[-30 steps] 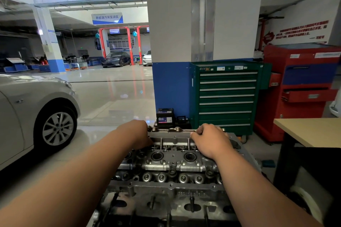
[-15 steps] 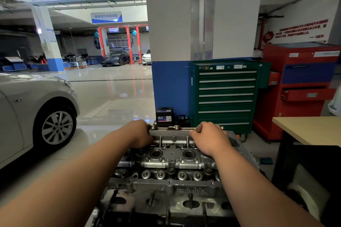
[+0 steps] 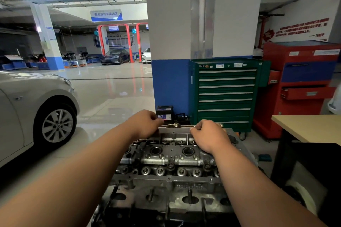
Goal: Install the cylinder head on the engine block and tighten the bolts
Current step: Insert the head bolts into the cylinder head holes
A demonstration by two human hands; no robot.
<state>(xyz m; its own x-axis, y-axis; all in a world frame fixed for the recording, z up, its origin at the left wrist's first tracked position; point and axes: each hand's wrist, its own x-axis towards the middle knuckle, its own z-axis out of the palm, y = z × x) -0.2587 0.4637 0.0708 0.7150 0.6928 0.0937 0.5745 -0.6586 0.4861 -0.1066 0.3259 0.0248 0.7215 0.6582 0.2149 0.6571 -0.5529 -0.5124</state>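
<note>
Two hands, left hand and right hand, clamp the far edge of the cylinder head; set crooked, it could pinch them or jam.

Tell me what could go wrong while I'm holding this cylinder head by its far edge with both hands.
The left hand and right hand grip only the far edge of the cylinder head, so it might tip toward you if lifted. The curled fingers could be pinched if the head shifts or drops. The studs jutting from its near face could scrape the right forearm passing just above them.
</note>
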